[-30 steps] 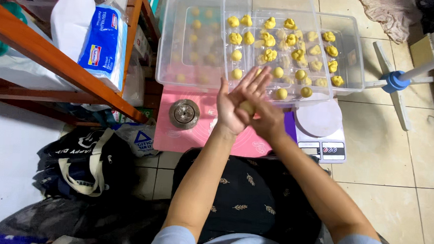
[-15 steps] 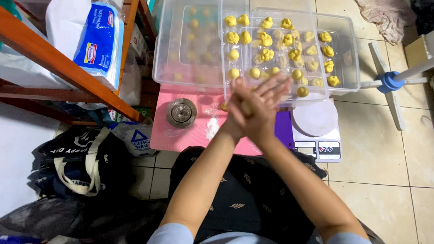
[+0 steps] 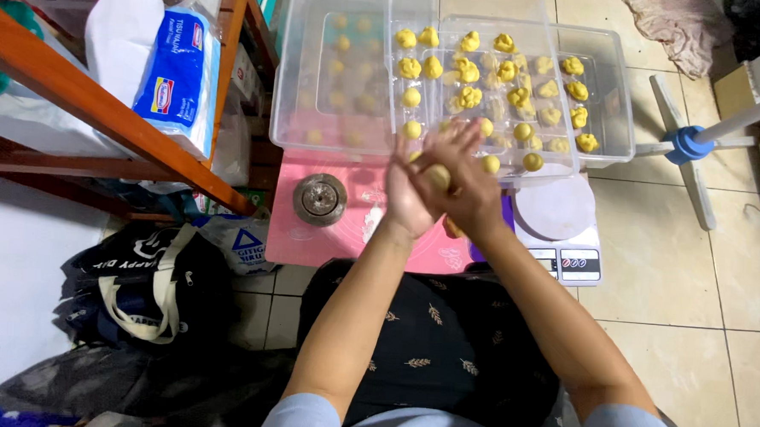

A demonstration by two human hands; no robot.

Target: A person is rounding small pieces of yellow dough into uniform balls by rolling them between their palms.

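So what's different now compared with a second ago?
Little. The left hand and right hand have slid against each other, the right hand's fingers now lying further across the left palm, with the yellow dough ball pressed between them throughout. The clear tray of dough pieces, the pink mat and the scale have not moved.

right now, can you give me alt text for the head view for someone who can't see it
Seen from above, a person's left hand and right hand press a small yellow dough ball between the palms over a pink mat. Beyond them, clear plastic trays hold many yellow dough pieces, beside a white kitchen scale.
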